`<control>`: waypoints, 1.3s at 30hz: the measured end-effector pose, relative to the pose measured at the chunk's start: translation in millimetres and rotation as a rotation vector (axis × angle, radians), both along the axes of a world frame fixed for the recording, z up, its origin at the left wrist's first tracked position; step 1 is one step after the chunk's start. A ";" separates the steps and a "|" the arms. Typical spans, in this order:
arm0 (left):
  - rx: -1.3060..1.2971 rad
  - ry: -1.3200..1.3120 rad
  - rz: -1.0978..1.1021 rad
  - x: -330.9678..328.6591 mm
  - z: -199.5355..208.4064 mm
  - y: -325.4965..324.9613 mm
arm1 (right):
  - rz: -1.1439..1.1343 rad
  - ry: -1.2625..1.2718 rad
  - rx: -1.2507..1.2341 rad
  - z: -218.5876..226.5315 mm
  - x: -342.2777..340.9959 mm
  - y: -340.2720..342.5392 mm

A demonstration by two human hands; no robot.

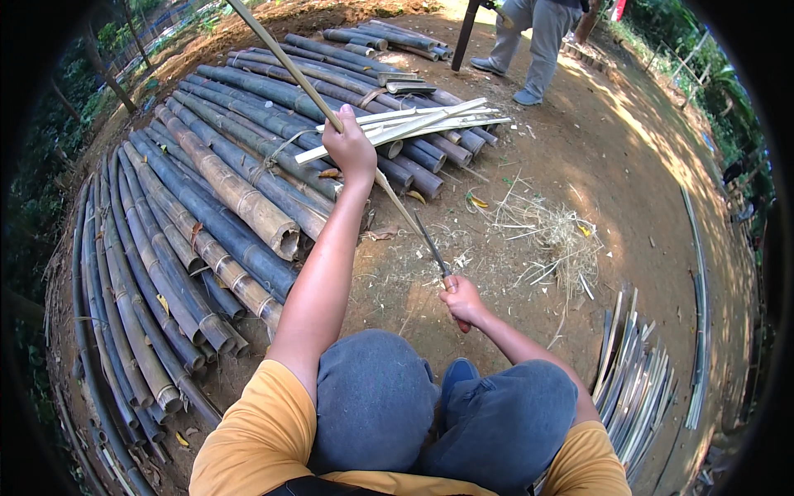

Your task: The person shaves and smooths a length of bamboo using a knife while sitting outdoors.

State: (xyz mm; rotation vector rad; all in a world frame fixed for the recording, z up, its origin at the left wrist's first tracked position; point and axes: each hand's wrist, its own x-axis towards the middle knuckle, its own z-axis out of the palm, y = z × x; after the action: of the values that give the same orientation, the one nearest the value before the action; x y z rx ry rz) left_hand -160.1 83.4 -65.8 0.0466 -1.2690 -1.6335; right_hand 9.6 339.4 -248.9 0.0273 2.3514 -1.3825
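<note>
My left hand (350,149) is closed round a long bamboo strip (289,66), which slants from the upper left down to the right, in front of my knees. In my right hand (463,302) is the handle of a knife (432,245) with a narrow dark blade pointing up and away. The blade lies close to the strip's lower end; whether they touch I cannot tell. Beyond my left hand, several pale split bamboo strips (413,124) rest across the ends of dark bamboo poles (273,157).
More bamboo poles (124,289) fan out at the left. Curly shavings (562,244) lie heaped on the dirt ground right of centre. A bundle of split strips (637,384) is beside my right leg. At the top right stands another person (538,50) in grey trousers.
</note>
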 end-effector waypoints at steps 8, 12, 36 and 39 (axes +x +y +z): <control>0.020 0.018 -0.031 1.3 2.0 3.9 | -0.016 0.031 0.027 -5.4 -2.1 6.1; 0.027 0.017 -0.039 1.5 -0.2 4.0 | -0.031 0.019 0.031 -7.6 -2.3 6.9; 0.012 -0.083 -0.067 12.2 -0.1 4.0 | -0.072 0.041 -0.061 -10.6 0.0 3.6; 0.008 -0.079 -0.063 11.0 -1.8 2.3 | -0.081 0.090 -0.035 -16.9 -3.3 7.4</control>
State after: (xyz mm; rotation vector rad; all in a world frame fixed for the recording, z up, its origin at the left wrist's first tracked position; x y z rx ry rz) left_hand -149.1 85.7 -67.6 0.0771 -1.3356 -1.7052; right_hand 6.3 346.9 -265.8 0.0520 2.4227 -1.4925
